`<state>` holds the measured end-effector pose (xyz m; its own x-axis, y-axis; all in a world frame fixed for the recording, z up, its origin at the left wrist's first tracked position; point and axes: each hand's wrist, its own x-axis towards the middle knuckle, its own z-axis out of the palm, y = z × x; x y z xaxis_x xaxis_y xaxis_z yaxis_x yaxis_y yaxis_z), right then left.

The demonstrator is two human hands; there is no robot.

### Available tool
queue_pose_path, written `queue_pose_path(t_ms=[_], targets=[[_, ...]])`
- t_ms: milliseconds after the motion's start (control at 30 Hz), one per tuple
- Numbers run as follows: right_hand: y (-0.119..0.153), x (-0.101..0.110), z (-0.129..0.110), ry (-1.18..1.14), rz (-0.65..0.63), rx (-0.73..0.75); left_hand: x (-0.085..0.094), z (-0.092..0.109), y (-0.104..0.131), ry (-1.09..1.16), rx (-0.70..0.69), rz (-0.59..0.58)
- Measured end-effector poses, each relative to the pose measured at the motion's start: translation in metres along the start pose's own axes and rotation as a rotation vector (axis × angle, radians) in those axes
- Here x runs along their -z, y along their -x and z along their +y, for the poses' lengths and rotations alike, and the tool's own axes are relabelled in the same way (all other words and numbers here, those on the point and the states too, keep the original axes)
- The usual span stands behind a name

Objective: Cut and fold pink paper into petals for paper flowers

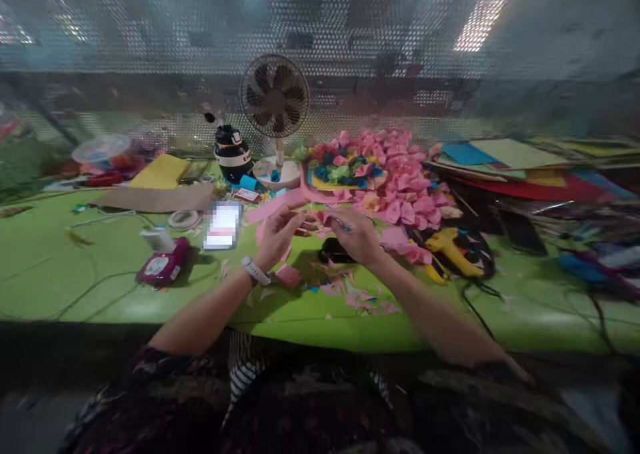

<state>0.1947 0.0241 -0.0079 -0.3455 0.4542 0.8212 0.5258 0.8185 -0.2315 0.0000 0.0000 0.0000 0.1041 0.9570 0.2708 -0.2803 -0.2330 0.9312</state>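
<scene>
Pink paper-flower heap [397,167], seemingly finished; left of it: right hand [356,233] pinching pink paper piece [321,219], left hand [281,233] half-curled, grip unclear; pink paper strip [266,207], seemingly unworked

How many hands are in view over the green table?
2: the left hand, with a white wristband at its wrist, and the right hand opposite, a pink piece at its fingertips. No others show.

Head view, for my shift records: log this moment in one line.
right hand: holding small pink piece; left hand: close by, grip unclear; pink pile: beyond right hand; yellow glue gun: right
</scene>
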Motion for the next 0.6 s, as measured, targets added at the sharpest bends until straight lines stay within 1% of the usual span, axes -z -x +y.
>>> queue_pose_path(t_ms=[233,600], targets=[[0.0002,0.0027,0.0015,-0.039,-0.07,-0.088,0.0002,-0.0041,-0.0008,-0.022,0.017,-0.025],[-0.0015,0.0033,-0.0019,-0.044,-0.069,-0.075,-0.0007,-0.0028,-0.0009,-0.028,0.03,-0.011]])
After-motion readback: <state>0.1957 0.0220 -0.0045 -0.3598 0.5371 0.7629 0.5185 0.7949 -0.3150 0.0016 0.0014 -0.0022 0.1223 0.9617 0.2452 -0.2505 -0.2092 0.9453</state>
